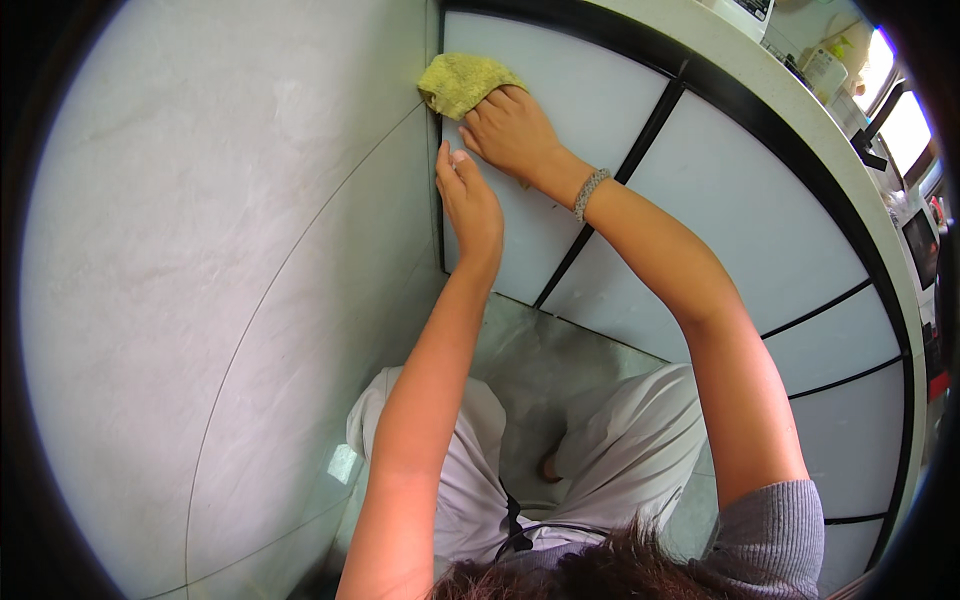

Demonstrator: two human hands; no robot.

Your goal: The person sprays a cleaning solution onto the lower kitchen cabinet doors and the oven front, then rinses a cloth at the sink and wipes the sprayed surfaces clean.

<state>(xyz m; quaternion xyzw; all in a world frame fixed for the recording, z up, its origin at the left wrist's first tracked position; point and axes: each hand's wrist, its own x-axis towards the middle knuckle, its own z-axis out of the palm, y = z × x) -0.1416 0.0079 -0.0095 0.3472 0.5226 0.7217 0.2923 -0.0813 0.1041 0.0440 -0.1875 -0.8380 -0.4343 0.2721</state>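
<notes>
My right hand (514, 131) presses a yellow-green cloth (469, 81) against the upper left part of a pale cabinet door (555, 56), where the cabinet meets the wall. The fingers are partly tucked under the cloth's edge. Just below, my left hand (471, 199) is held with its fingers together by the cabinet's black left edge strip (441, 247). It holds nothing that I can see, and whether its fingertips touch the strip is not clear. A braided bracelet (591, 193) circles my right wrist.
A tiled wall (225, 187) rises close on my left. Further pale panels (735, 195) with black frames curve away to the right under a light countertop (795, 90). On the counter stand a pump bottle (825, 71) and a white container (739, 15). Grey floor tiles (540, 345) lie below.
</notes>
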